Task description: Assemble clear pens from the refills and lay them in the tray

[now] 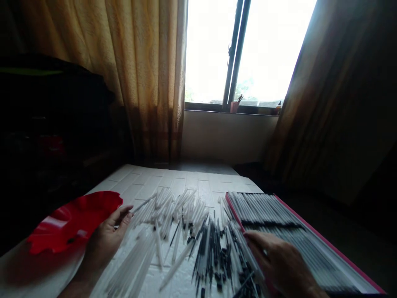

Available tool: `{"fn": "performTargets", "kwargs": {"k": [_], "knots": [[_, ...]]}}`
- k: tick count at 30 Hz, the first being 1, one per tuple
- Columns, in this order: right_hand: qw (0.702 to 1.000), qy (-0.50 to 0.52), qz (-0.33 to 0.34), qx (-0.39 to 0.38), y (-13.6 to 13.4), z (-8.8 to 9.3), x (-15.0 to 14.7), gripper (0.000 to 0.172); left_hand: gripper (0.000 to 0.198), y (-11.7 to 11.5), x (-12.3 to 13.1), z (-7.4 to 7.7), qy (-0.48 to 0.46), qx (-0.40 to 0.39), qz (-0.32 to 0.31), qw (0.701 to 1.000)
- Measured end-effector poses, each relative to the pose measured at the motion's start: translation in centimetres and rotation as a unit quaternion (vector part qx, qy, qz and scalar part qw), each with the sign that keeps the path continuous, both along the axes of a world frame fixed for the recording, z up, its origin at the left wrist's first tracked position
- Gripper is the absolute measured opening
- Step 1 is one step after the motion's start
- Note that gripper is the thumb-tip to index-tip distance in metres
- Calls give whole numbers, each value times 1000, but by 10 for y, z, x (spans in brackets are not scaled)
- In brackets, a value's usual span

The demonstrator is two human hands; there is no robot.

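My left hand is at the left, thumb and forefinger pinched on one end of a thin greyish tube that points away to the right. Beyond and below it lie loose clear-white plastic tubes. My right hand is blurred, its fingers curled over the left rim of a pink-edged box; whatever they hold is hidden. Inside the box, slim tubes with black ends lie side by side in rows. Between my hands is a heap of dark thin rods with small black caps.
A red wavy-edged bowl sits left of my left hand. The white brick-patterned table reaches towards a bright window. Curtains hang at both sides. A pink cup of sticks stands on the sill.
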State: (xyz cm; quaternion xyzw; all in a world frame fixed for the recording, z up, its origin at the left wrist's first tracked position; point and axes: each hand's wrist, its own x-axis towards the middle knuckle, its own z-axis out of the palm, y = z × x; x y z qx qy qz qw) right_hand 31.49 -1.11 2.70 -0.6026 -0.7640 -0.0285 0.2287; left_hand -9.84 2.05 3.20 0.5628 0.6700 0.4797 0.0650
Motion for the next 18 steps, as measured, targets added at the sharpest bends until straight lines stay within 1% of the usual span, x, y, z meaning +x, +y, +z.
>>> {"fn": "performTargets", "kwargs": {"k": [1, 3, 6, 9, 11, 13, 16, 18], "knots": [[999, -4, 40, 5, 0, 2, -20, 28, 37, 1, -3, -3, 14, -10, 4, 1000], [994, -27, 102, -12, -1, 7, -58, 25, 34, 2, -7, -6, 39, -35, 6, 999], [983, -86, 154, -50, 0, 18, -105, 22, 33, 3, -9, -7, 74, -56, 6, 996], [971, -108, 192, -88, 2, 23, -146, 18, 32, 3, -7, -8, 103, -72, -2, 992], [969, -98, 204, -101, 3, 23, -169, 13, 30, 4, -4, -11, 122, -82, -14, 989], [970, -81, 195, -118, 6, 21, -188, 12, 28, 4, 0, -15, 141, -92, -31, 985], [972, -56, 177, -145, 11, 16, -207, 21, 28, 3, 3, -18, 167, -101, -49, 980], [972, -47, 169, -156, 15, 12, -214, 24, 28, 2, 3, -17, 183, -106, -53, 976]]}}
